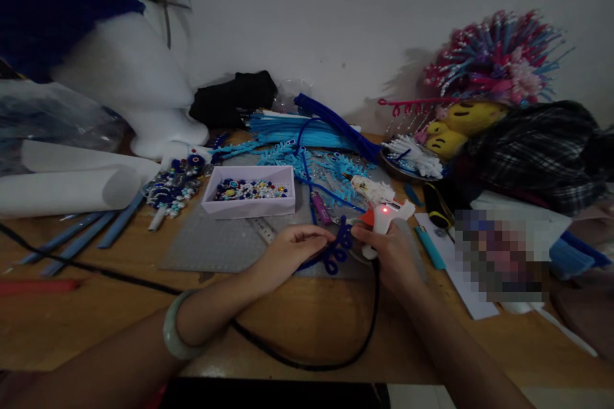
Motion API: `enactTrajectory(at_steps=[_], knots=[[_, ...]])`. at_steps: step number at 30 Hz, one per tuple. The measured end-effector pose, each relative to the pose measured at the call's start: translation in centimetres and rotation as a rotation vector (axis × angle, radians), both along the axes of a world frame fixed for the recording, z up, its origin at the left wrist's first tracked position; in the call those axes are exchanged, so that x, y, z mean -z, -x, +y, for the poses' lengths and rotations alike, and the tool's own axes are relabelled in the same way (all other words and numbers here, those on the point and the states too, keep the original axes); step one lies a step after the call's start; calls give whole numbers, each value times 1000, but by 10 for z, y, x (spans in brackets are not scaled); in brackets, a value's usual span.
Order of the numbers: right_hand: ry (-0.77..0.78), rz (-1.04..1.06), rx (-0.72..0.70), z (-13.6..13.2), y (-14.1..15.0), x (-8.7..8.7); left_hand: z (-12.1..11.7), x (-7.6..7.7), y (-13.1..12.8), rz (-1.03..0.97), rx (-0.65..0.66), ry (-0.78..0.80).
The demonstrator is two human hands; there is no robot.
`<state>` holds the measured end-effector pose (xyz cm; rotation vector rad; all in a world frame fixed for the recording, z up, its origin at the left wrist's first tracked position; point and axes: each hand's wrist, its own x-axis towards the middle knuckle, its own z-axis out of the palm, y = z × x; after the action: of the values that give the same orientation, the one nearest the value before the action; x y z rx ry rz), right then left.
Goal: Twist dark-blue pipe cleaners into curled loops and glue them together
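My left hand is closed in a pinch at the left side of a dark blue pipe cleaner bent into several small loops. My right hand is wrapped round a white hot glue gun with a red light lit on its body. The thumb and finger of that hand also reach the looped pipe cleaner's right side. A long blue pipe cleaner strand runs up behind the loops. Just beyond my hands a purple lighter lies on the grey cutting mat.
A white box of beads stands left of my hands. Behind lie blue pipe cleaner bundles. The black cord loops across the table's front. At left are a foam head and a paper roll; at right, a teal utility knife.
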<state>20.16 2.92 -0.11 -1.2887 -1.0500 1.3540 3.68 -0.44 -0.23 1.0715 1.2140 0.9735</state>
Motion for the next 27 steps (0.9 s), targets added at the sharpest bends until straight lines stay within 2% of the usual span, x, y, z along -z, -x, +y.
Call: enactTrajectory(at_steps=[8, 16, 27], knots=[[-8, -69, 5, 0, 2, 0, 3, 9, -1, 102, 64, -57], [-21, -86, 28, -2, 6, 0, 2, 7, -2, 148, 42, -95], [-14, -100, 90, -3, 10, 6, 2, 14, -4, 153, 27, -133]])
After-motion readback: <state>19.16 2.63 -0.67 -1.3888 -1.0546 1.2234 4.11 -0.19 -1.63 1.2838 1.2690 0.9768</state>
